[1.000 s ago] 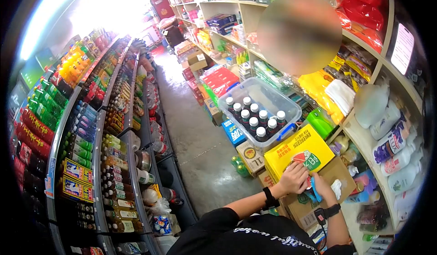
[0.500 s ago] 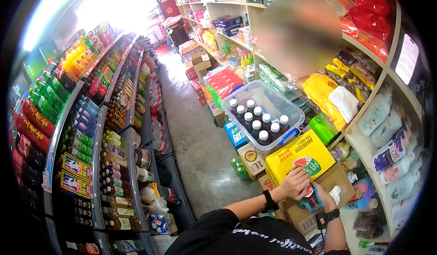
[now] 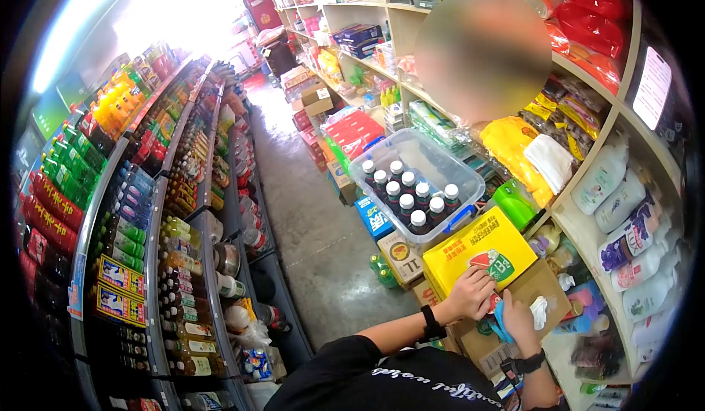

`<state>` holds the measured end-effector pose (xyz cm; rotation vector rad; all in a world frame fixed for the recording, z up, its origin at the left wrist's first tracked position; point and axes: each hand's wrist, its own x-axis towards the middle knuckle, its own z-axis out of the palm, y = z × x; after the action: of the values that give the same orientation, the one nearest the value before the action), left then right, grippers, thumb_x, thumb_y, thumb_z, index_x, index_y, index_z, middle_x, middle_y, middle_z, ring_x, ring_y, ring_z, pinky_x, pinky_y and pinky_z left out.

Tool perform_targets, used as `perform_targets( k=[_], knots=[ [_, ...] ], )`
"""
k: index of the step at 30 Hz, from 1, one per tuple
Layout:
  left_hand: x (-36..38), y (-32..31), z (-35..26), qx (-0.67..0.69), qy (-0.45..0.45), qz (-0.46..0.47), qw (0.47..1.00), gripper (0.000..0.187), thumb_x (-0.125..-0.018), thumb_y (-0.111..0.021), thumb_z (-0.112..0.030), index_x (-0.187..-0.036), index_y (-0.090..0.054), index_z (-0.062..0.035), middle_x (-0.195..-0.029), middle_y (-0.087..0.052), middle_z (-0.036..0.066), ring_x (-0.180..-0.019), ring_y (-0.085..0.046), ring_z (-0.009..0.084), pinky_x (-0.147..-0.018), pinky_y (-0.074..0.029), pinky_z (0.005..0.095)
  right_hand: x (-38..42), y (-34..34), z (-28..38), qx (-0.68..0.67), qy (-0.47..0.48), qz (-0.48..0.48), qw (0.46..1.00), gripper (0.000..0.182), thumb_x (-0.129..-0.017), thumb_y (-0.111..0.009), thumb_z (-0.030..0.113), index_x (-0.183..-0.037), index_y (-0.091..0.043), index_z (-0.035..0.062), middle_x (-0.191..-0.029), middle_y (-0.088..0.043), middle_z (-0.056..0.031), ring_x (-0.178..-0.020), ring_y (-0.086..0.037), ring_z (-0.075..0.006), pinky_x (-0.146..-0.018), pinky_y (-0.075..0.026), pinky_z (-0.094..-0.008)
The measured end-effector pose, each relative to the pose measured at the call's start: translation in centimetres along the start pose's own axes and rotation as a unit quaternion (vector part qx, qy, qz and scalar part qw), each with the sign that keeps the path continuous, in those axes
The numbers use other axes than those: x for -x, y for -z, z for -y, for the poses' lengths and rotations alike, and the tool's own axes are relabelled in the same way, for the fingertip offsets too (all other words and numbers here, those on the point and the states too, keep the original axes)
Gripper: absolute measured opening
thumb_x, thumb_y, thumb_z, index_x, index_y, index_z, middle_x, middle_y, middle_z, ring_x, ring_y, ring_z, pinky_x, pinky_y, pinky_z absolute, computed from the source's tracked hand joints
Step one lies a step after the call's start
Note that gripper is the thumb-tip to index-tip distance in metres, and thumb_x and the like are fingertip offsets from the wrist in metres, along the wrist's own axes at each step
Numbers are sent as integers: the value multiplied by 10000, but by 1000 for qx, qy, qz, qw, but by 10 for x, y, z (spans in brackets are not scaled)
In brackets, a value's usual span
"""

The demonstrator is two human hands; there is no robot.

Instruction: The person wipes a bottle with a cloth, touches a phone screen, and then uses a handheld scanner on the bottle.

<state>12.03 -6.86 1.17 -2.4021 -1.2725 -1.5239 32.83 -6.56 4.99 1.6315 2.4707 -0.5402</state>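
My left hand [image 3: 472, 293] is closed around a bottle [image 3: 494, 303]; only a small red-labelled part of it shows between my hands. A blue cloth [image 3: 501, 323] is gripped in my right hand [image 3: 519, 318], close beside the bottle. Both hands are over an open cardboard box [image 3: 534, 286], at the near edge of a yellow carton [image 3: 481, 253]. Beyond the carton stands a clear plastic bin [image 3: 448, 158] with blue latches. Several dark bottles with white caps [image 3: 407, 202] stand upright in it. A crumpled white tissue [image 3: 539, 313] lies right of my right hand.
Shelves of drinks [image 3: 125, 213] line the left side. A concrete aisle floor [image 3: 308, 220] runs between them and the stacked boxes. On the right, shelves hold lotion bottles [image 3: 606, 180] and yellow packages [image 3: 514, 154]. A phone [image 3: 652, 88] with a lit screen is at the upper right.
The bottle, plainly visible between my hands before, is now mostly hidden. My right hand and the blue cloth have shifted slightly. The view has moved a little.
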Motion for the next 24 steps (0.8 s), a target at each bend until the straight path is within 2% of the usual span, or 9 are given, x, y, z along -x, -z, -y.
perform_targets(
  k=[3, 6, 9, 12, 15, 18, 21, 24],
  knots=[
    [0, 2, -1, -2, 8, 3, 1000, 297, -722, -633, -162, -976, -680, -16, -1015, -711, 165, -996, -676, 340, -1010, -512, 469, 7, 19, 29, -60, -120, -10, 991, 650, -1110, -348, 427, -967, -765, -51, -898, -722, -332, -882, -713, -511, -824, -561, -593],
    [-1, 2, 0, -15, 5, -3, 1000, 289, -724, -636, -154, -977, -686, -23, -1011, -715, 152, -989, -680, 328, -1012, -510, 464, 14, 33, 57, -52, -168, -67, 982, 749, -1096, -348, 479, -768, -759, -55, -826, -706, -338, -822, -703, -516, -830, -550, -600],
    [2, 1, 1, -31, 11, -3, 999, 292, -724, -637, -139, -986, -689, -22, -1007, -717, 148, -990, -681, 324, -1018, -508, 465, 3, 15, 46, -67, -111, -104, 986, 740, -1098, -350, 469, -783, -753, -65, -830, -703, -341, -810, -696, -520, -821, -549, -590],
    [-2, 5, -4, -46, 18, -3, 999, 289, -723, -637, -127, -987, -691, -21, -1004, -718, 147, -992, -684, 322, -1017, -510, 460, -18, -19, 15, -78, -73, -92, 990, 703, -1102, -342, 454, -828, -758, -42, -862, -704, -348, -843, -696, -520, -839, -543, -589],
    [-4, 5, -5, -46, 13, -8, 999, 284, -725, -639, -126, -985, -694, -24, -1005, -719, 144, -998, -687, 321, -1018, -513, 452, -26, -18, 2, -84, -23, -37, 996, 590, -1106, -334, 411, -1043, -729, -24, -992, -715, -343, -907, -694, -520, -855, -534, -594],
    [-4, 5, -5, -47, 10, 3, 999, 282, -726, -644, -133, -982, -695, -26, -1007, -721, 142, -1003, -689, 323, -1011, -518, 450, -33, -29, -10, -89, 11, -8, 996, 493, -1111, -314, 358, -1242, -629, 3, -1132, -701, -334, -995, -675, -526, -886, -516, -610],
    [-3, 5, -5, -46, 2, 16, 999, 285, -725, -646, -139, -982, -695, -26, -1011, -722, 138, -1001, -690, 324, -1004, -520, 454, -38, -31, -17, -106, 20, 29, 994, 449, -1110, -313, 312, -1302, -572, -1, -1187, -681, -339, -1057, -655, -527, -927, -507, -603],
    [-4, 5, -5, -46, -9, 17, 999, 290, -721, -644, -144, -979, -694, -22, -1017, -721, 146, -1008, -688, 321, -999, -521, 455, -45, -38, -23, -224, -48, 63, 971, 431, -1108, -328, 288, -1266, -591, -14, -1168, -699, -321, -1077, -686, -442, -970, -515, -540]
  ],
)
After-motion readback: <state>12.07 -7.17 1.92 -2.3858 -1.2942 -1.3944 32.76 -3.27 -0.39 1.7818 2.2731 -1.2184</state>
